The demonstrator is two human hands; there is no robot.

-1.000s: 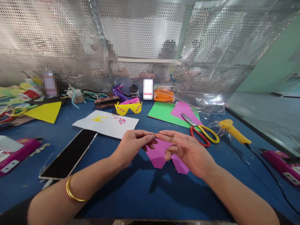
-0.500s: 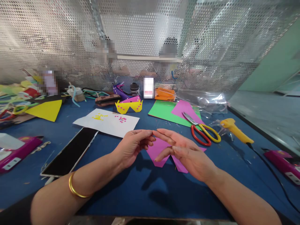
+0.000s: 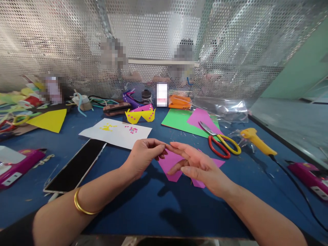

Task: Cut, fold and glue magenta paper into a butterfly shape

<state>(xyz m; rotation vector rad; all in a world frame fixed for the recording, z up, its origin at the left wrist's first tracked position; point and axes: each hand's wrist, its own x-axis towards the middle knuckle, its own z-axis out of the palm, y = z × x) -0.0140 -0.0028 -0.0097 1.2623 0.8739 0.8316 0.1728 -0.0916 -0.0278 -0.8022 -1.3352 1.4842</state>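
My left hand (image 3: 144, 155) hovers over the blue table (image 3: 153, 205) with thumb and fingers pinched together. Its tips touch the tip of my right index finger; what lies between them is too small to tell. My right hand (image 3: 198, 166) is held palm-left with fingers apart and holds nothing. Beneath both hands a pink paper cutout (image 3: 168, 165) lies flat on the table, partly hidden by my right hand.
Red-and-yellow scissors (image 3: 222, 145) and a yellow glue gun (image 3: 257, 140) lie to the right, with green (image 3: 177, 121) and pink sheets behind. A phone (image 3: 77, 165), white paper (image 3: 116, 132) and yellow paper glasses (image 3: 140, 116) lie to the left. A perforated metal screen (image 3: 64, 48) closes the back; people sit behind it.
Both hands have drifted slightly left and away from me, staying joined at the fingertips. My right hand has flattened a little over the pink cutout.
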